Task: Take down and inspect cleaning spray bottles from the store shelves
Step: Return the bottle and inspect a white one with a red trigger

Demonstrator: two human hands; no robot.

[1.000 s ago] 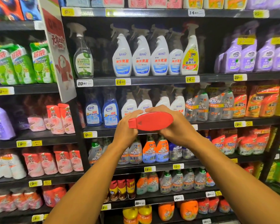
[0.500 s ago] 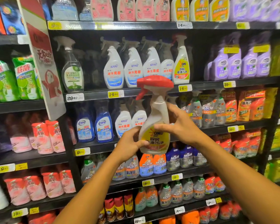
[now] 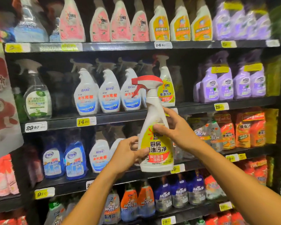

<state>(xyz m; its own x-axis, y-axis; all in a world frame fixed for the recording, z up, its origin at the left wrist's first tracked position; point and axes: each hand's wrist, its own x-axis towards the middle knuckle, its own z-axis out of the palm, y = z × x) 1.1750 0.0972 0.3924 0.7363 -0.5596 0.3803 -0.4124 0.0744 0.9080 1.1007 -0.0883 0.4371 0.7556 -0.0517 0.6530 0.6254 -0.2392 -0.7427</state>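
Note:
I hold a white spray bottle [image 3: 154, 117] with a red trigger head and a yellow and red label upright in front of the shelves. My left hand [image 3: 127, 155] grips its lower left side beside the label. My right hand [image 3: 177, 129] wraps the bottle's right side at the shoulder, thumb across the front. A matching yellow-labelled bottle [image 3: 166, 88] stands on the shelf right behind it.
Black store shelves [image 3: 113, 118] with price tags are packed with spray bottles: white and blue ones [image 3: 109, 93], a clear one [image 3: 36, 98], purple ones [image 3: 225, 85] at right, pink ones above. A hanging promo sign [image 3: 2, 98] sticks out at left.
The bottle went from tipped toward me, showing only its red cap, to upright and higher in front of the shelf. My view has tilted upward.

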